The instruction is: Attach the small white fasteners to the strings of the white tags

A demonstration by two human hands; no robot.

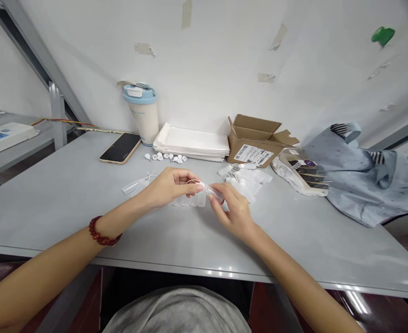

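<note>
Over the middle of the table, my left hand pinches a small white cap between thumb and fingers, and a thin pale loop curves beside it. My right hand grips a small clear plastic tube that meets the cap end. Whether the cap is fixed on the tube cannot be made out. Below my hands lies a row of translucent tubes, partly hidden. Left of them rests a clear tube with a white string-like piece. A pile of translucent tubes spreads beyond my right hand.
Several white caps lie before a stack of white envelopes. Further left are a phone and a lidded cup. An open cardboard box, a plastic-wrapped packet and a blue cloth occupy the right.
</note>
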